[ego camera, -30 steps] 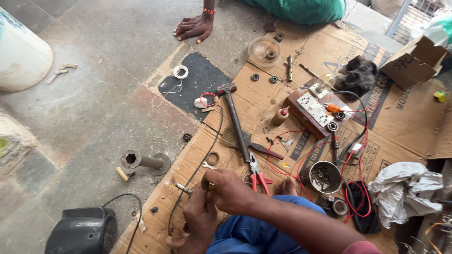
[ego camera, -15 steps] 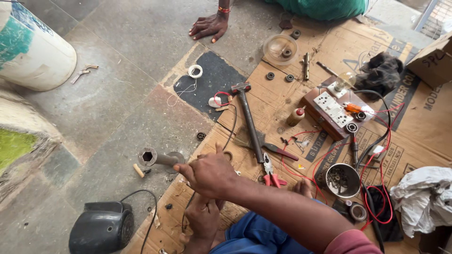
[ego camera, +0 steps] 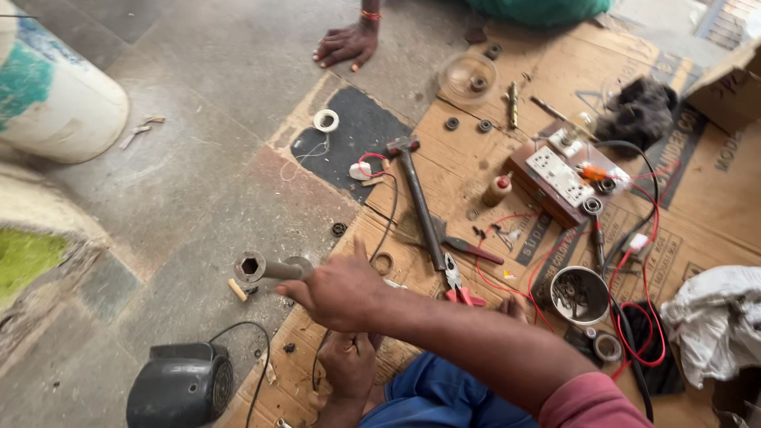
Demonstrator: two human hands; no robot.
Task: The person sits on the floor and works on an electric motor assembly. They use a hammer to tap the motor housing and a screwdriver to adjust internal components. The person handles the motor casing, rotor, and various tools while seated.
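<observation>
My right hand (ego camera: 339, 292) reaches left across my body, fingers spread and pointing at a grey metal socket tube (ego camera: 265, 268) that lies on the stone floor. The fingertips are almost at the tube's near end, and I see nothing in the hand. Below it, my left hand (ego camera: 349, 363) rests curled on the edge of the cardboard sheet (ego camera: 444, 170), partly hidden by my right forearm. What it holds, if anything, does not show. A thin black cable (ego camera: 258, 357) runs past it to a black motor housing (ego camera: 181, 387).
Hammer (ego camera: 418, 198), red-handled pliers (ego camera: 456, 284), switch-and-socket board (ego camera: 559, 178), small metal bowl of parts (ego camera: 580, 295) and red wires (ego camera: 642, 317) lie on the cardboard. A white and teal drum (ego camera: 51, 95) stands far left. Another person's hand (ego camera: 345, 43) rests on the floor.
My right hand has left my left hand and moved left and up toward the socket tube. My left hand has stayed on the cardboard edge.
</observation>
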